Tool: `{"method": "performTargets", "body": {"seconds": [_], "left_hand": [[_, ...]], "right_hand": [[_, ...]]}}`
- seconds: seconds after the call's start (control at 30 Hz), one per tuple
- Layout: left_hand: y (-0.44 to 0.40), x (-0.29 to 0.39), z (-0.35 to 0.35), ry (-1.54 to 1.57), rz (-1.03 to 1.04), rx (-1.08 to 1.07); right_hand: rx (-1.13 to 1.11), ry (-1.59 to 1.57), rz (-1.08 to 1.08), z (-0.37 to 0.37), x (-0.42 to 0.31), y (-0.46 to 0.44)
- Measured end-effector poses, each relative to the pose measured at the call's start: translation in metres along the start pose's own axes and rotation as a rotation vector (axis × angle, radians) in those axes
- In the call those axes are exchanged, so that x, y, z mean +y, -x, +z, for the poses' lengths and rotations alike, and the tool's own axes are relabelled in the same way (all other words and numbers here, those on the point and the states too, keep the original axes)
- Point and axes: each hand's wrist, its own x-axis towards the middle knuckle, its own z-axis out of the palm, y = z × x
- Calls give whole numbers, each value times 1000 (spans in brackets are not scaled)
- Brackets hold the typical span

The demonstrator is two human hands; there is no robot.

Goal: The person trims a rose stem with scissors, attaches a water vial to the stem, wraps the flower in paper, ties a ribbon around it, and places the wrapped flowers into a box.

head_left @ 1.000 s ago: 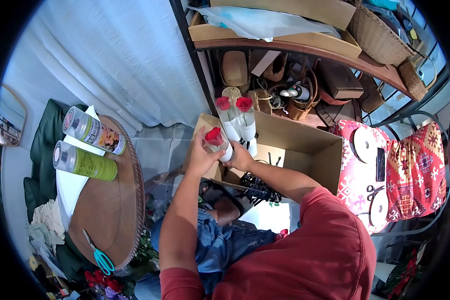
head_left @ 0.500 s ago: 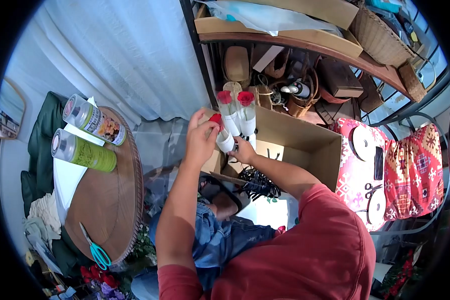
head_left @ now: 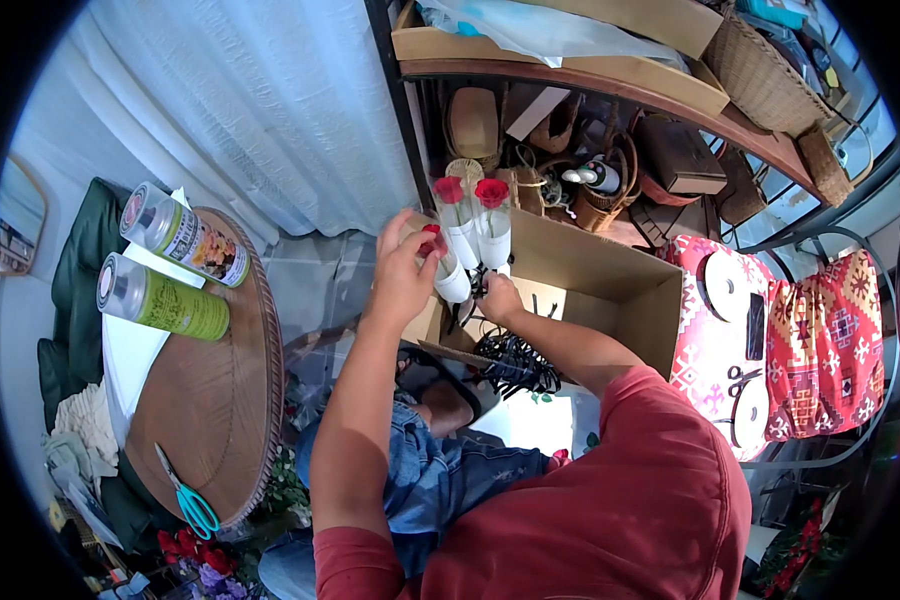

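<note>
Over a cardboard box (head_left: 642, 322), my left hand (head_left: 400, 272) is closed around a single red rose in a clear sleeve with a white lower wrap (head_left: 452, 284). The rose leans away from me, its bloom partly covered by my fingers. Just right of its base, my right hand (head_left: 501, 299) is closed beside some black ribbon-like strips; what its fingers pinch is hidden. Two more wrapped roses, one on the left (head_left: 450, 190) and one on the right (head_left: 492, 193), stand upright behind my hands. A tangled bundle of black strips (head_left: 518, 362) hangs at the box's near edge.
Left, a round wooden table (head_left: 205, 400) bears two spray cans (head_left: 165, 300), white paper and teal-handled scissors (head_left: 196, 508). On the right, a red patterned cushion (head_left: 700, 350) carries white ribbon rolls (head_left: 724, 286), a phone and black scissors (head_left: 744, 380). Shelves with baskets stand behind.
My right hand has shifted slightly right, away from the base of the held rose. My left hand keeps its hold in nearly the same spot. The camera view has moved slightly.
</note>
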Motion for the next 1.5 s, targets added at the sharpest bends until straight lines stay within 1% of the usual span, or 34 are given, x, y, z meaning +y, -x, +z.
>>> {"method": "performTargets", "body": {"seconds": [0.03,0.1,0.13,0.23,0.3,0.37,0.43,0.5,0.57,0.63,0.7,0.73,0.8,0.83,0.87,1.0,1.13,1.3,1.37,1.4,1.43,1.47,1.5], "left_hand": [[0,0,0,0,0,0],[0,2,-1,-53,10,-16],[0,2,-2,-54,10,-18],[0,3,-3,-68,54,-33],[1,5,-3,-92,128,-23],[1,9,-4,-95,133,-60],[1,15,-4,-95,139,-96],[0,25,-3,-57,182,-157],[0,34,-3,-102,190,-183],[0,41,-4,-160,205,-262],[0,47,-6,-168,202,-289],[1,49,-6,-176,198,-314],[4,51,-2,-148,225,-310],[6,51,0,-119,251,-304],[7,54,1,-120,251,-305],[7,63,0,-151,293,-355],[7,68,0,-196,366,-400],[9,74,-4,-204,381,-427],[8,72,-5,-200,376,-419],[8,69,-7,-230,335,-376],[7,66,-10,-260,294,-333],[4,65,-15,-308,261,-342],[3,61,-16,-307,262,-343]], "right_hand": [[0,-1,0,6,4,0],[-184,-55,63,18,11,0],[-170,-103,-30,25,15,4],[-199,-200,-67,37,11,2],[-213,-218,-64,42,9,-1],[-218,-224,-34,45,10,-6],[-215,-220,-63,49,12,-9],[-185,-288,-51,54,15,-11],[-178,-282,-43,57,17,-11],[-166,-279,-36,57,17,-11],[-134,-385,-71,71,27,-15],[-133,-388,-70,78,33,-17],[-93,-516,-128,93,44,-21],[-92,-518,-128,100,48,-23],[-33,-556,-174,106,52,-26],[63,-628,-271,135,68,-41],[46,-657,-344,139,67,-44],[25,-666,-369,137,68,-43],[10,-658,-339,132,69,-42],[-4,-646,-318,124,65,-37],[-57,-636,-229,115,61,-32],[-109,-623,-140,101,52,-26],[-213,-595,37,96,50,-23]]}}
